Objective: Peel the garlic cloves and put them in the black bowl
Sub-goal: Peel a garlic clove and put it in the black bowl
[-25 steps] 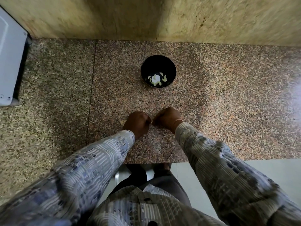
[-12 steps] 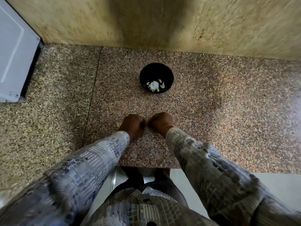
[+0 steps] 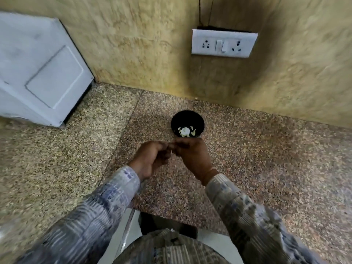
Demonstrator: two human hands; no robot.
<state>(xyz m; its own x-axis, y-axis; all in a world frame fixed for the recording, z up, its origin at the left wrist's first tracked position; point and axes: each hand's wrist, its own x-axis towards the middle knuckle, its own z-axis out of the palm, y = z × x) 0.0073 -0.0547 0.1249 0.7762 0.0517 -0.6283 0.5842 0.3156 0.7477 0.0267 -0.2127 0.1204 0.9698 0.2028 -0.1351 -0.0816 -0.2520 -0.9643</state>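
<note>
Now, left hand (image 3: 152,159) and right hand (image 3: 192,157) pinch a blurred pale clove (image 3: 172,153) between them, just short of the black bowl (image 3: 198,121) holding peeled garlic (image 3: 184,131); slick skin could squirt it onto the tabletop (image 3: 257,159) beside the bowl.

We see a speckled granite counter (image 3: 266,168) made of two slabs, with the black bowl (image 3: 187,116) standing on the reddish one. Well to the left of the bowl, a white appliance (image 3: 38,73) sits on the paler slab.
</note>
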